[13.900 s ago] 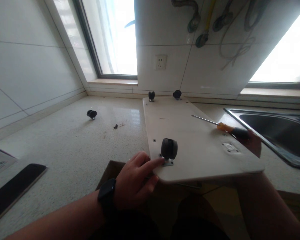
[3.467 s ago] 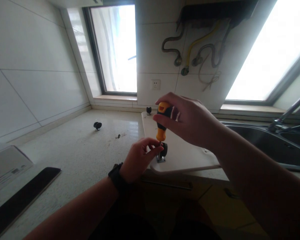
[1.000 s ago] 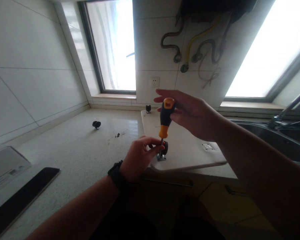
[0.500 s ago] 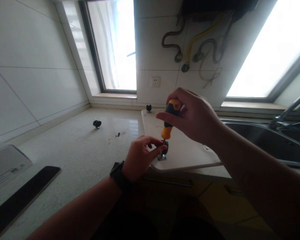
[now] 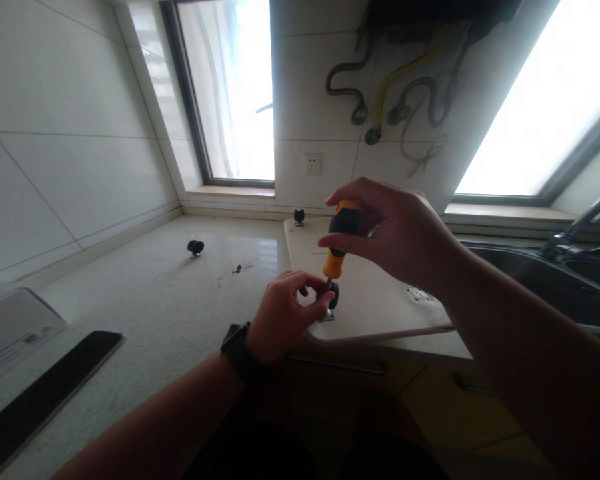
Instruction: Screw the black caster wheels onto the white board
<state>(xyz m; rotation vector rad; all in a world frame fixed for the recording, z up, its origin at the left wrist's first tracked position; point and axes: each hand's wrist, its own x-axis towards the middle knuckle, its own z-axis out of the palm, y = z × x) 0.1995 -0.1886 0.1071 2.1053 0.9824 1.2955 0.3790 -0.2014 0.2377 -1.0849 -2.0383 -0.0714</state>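
Note:
My right hand (image 5: 400,230) is wrapped round the orange and black handle of a screwdriver (image 5: 345,230), which points down, slightly tilted. Thumb and forefinger of my left hand (image 5: 290,303) pinch the shaft low down, close to a black caster wheel (image 5: 334,295). That caster's metal plate lies on the near left corner of a white board (image 5: 375,313); my left fingers hide the screwdriver tip and part of the plate. At the board's far left corner stands another caster (image 5: 299,217). A loose caster (image 5: 195,247) lies on the counter to the left.
Several small dark screws (image 5: 237,269) lie on the speckled counter (image 5: 180,300). At the left are a long black-topped strip (image 5: 55,393) and a white box (image 5: 20,320). A steel sink (image 5: 510,273) with a tap (image 5: 565,243) is on the right. Pipes (image 5: 350,90) run down the wall.
My right forefinger has lifted and shifted on the screwdriver handle, and the hand has turned a little. My left hand keeps its pinch in about the same place.

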